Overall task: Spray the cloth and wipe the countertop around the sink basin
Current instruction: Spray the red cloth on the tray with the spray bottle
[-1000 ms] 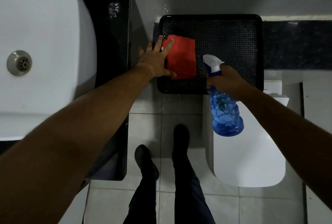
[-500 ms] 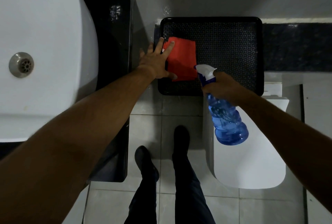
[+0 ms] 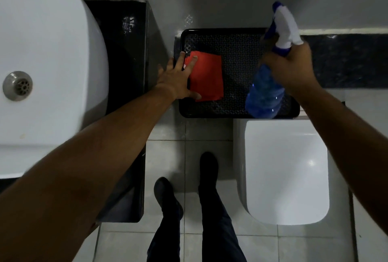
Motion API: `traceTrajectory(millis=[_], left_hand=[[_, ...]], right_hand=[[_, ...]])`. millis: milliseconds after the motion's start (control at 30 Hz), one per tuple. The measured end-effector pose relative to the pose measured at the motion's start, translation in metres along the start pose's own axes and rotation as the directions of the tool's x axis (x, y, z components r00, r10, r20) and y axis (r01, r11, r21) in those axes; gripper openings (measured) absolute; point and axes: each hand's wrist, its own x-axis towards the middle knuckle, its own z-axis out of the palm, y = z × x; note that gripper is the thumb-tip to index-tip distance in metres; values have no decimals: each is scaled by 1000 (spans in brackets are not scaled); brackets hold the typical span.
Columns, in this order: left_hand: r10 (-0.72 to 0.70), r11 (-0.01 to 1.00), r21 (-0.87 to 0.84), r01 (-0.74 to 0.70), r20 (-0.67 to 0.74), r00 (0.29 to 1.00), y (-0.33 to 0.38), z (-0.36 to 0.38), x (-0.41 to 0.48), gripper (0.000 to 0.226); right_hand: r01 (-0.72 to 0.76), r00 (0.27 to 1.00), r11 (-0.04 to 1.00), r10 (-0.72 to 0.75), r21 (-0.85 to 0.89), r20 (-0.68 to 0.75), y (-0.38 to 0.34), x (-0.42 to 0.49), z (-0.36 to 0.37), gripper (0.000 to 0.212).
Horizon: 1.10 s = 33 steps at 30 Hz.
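A folded red cloth lies in the left part of a black textured tray. My left hand rests flat on the cloth's left edge, fingers spread, gripping nothing. My right hand is closed around the neck of a blue spray bottle with a white nozzle, held upright over the tray's right side. The white sink basin sits far left on a black countertop, with its metal drain visible.
A white toilet lid stands below the tray on the right. A dark stone ledge runs along the wall to the right. My legs and dark shoes stand on pale floor tiles.
My right hand has carried the spray bottle up and to the right, from beside the cloth to over the tray's right side, nozzle now upward. My left hand has stayed on the cloth.
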Motion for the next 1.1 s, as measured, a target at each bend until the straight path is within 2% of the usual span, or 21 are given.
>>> traceTrajectory(millis=[100, 233, 433, 567, 633, 700, 733, 800, 867, 900, 967, 1000, 1100], left_hand=[[-1, 1000, 13, 1, 2, 1000, 2, -1, 0, 135], [-6, 1000, 18, 6, 5, 1000, 1, -1, 0, 136], [-9, 1000, 13, 9, 4, 1000, 0, 1, 2, 136], [-6, 1000, -1, 6, 7, 1000, 1, 1, 2, 136], [-5, 1000, -7, 5, 4, 1000, 1, 1, 1, 135], [-3, 1000, -17, 3, -2, 1000, 1, 2, 0, 134], [-2, 1000, -21, 2, -4, 1000, 1, 2, 0, 134], [-6, 1000, -31, 6, -3, 1000, 2, 2, 0, 135], [-12, 999, -31, 12, -3, 1000, 2, 2, 0, 136], [-15, 999, -34, 15, -5, 1000, 2, 2, 0, 136], [-16, 999, -37, 15, -5, 1000, 2, 3, 0, 135], [-14, 999, -36, 14, -4, 1000, 2, 3, -1, 135], [-13, 1000, -20, 12, -11, 1000, 4, 1, -2, 135]], right_hand=[[125, 991, 990, -122, 59, -53, 1, 13, -1, 21], [206, 976, 976, -200, 70, -79, 9, 20, 10, 40], [147, 981, 986, -135, 82, -136, 19, 24, 19, 45], [106, 987, 993, -98, 52, -128, 25, 19, 16, 68], [124, 960, 992, -127, -29, -248, 35, -2, 14, 76], [168, 908, 979, -199, -115, -368, 48, -33, 21, 61], [203, 910, 966, -247, -163, -332, 52, -49, 29, 49], [288, 943, 907, -325, -308, -75, 54, -70, 52, 29], [294, 956, 867, -254, -404, 149, 52, -66, 78, 24], [228, 970, 874, -168, -429, 173, 49, -56, 90, 29], [-1, 987, 905, 69, -426, 143, 44, -32, 110, 43], [-114, 974, 902, 184, -416, 131, 42, -21, 117, 48], [-305, 914, 858, 385, -413, 125, 40, 4, 133, 53]])
